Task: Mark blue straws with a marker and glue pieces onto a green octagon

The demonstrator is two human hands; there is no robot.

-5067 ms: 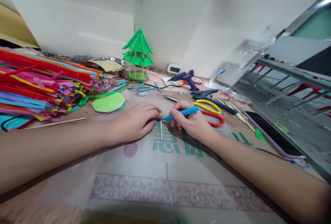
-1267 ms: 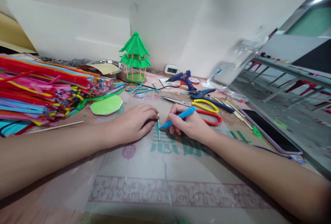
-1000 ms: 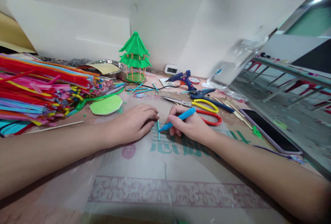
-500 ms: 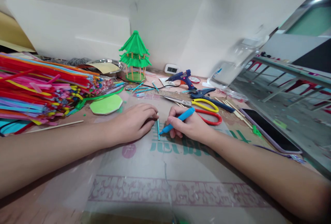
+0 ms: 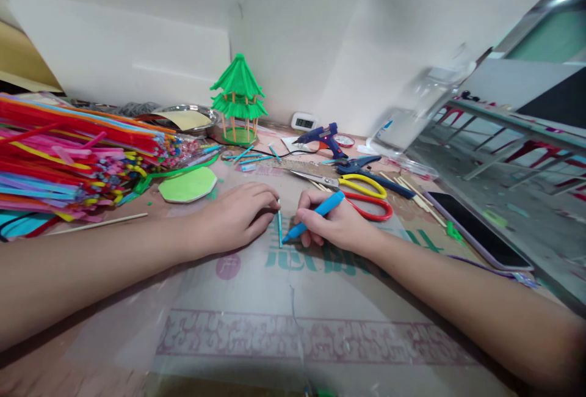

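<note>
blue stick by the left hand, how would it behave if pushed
The blue stick looks thin and straight, so probably light and fairly stiff. Being slender, it could snap if bent hard. On the smooth-looking plastic sheet, it might slide easily.

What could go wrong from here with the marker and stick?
The left hand seems to steady only the thin stick's far end, so it could pivot.
The blue marker tip is close to the near end; it might slip and ink the sheet.
The glue gun shows a red light, so may be hot.
</note>
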